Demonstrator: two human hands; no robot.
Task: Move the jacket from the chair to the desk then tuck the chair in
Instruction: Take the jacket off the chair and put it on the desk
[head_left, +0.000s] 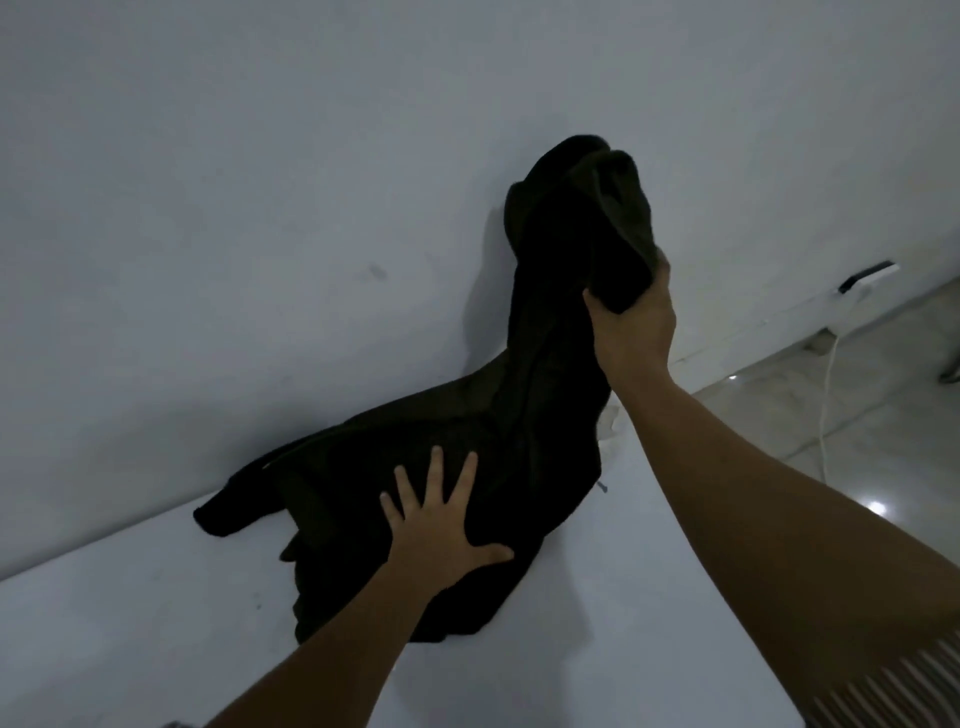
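The jacket (457, 467) is lying partly on the desk (130, 623) (against the far wall (260, 208)); the left hand (441, 530) is pressing it flat, fingers spread, while the right hand (631, 322) is gripping its raised end.

Dark crumpled fabric jacket (457, 467) draped on the white desk (130, 623), left hand (441, 525) flat on it, fingers spread, right hand (631, 325) gripping its raised end against the white wall (260, 208)

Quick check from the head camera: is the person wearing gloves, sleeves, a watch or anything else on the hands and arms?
No gloves, rings or watch show. The left hand and right hand are bare, and both forearms are uncovered right to the frame's edge. Only some ribbed, striped fabric shows at the lower right corner, probably clothing.
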